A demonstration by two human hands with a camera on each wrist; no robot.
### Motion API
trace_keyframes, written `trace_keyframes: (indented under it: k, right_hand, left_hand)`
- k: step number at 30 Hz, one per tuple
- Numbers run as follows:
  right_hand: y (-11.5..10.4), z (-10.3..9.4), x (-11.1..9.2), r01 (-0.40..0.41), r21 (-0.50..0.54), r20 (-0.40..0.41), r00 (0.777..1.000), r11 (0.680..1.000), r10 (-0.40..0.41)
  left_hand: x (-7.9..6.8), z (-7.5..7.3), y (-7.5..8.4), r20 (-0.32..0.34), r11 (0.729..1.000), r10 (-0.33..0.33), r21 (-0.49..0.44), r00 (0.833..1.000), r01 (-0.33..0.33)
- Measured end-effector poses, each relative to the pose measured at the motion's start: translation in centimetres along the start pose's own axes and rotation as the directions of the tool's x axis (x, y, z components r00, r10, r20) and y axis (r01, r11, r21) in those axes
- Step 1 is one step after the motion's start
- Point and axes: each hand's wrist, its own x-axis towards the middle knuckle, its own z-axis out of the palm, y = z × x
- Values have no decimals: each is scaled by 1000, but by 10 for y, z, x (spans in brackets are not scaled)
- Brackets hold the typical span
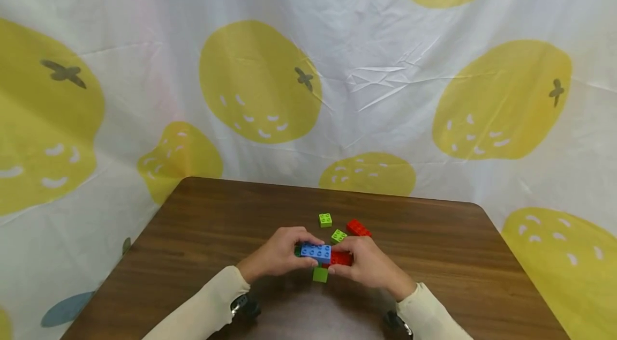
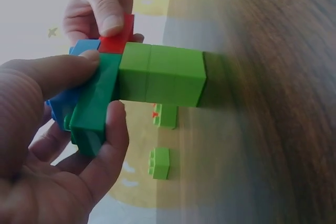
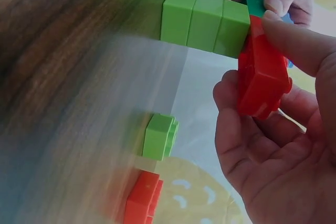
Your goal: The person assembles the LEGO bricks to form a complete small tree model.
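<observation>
Head view: a blue brick (image 1: pixel 316 254), long axis crosswise, lies nearer my left fingers (image 1: pixel 302 235) than my right fingers (image 1: pixel 344 271); beyond, loose lime bricks (image 1: pixel 325 220) and a loose red brick (image 1: pixel 359 228) dot the tabletop (image 1: pixel 231 211). Left wrist: those left fingers curl round it and a green brick (image 2: pixel 94 103). Right wrist: the right ones pinch a joined red brick (image 3: pixel 266 72); a lime stack (image 3: pixel 205 24) juts below.

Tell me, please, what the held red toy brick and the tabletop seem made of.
Held red toy brick: most likely hard plastic, fairly glossy, judging by pale highlights and crisp molded edges. Tabletop: wood or wood-look laminate, softly sheened; the brown grain fits both.
</observation>
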Motion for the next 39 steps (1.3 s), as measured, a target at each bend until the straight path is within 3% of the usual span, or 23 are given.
trace_keyframes:
  k: [10, 17, 26, 39]
  right_hand:
    - [10, -8, 2, 38, 64, -60, 998, 997, -34]
    - [18, -14, 11, -27, 52, -109, 994, 998, 33]
    - [47, -6, 29, -117, -25, -165, 980, 993, 112]
    - [60, 8, 46, -165, -139, -62, 986, 977, 157]
  left_hand:
    - [2, -1, 0, 10, 1000, 24, 15, 1000, -24]
    - [0, -2, -2, 10, 1000, 5, 6, 1000, -5]
    - [-2, 0, -5, 12, 999, -27, -18, 1000, 28]
    - [-3, 1, -5, 10, 999, -31, -26, 999, 31]
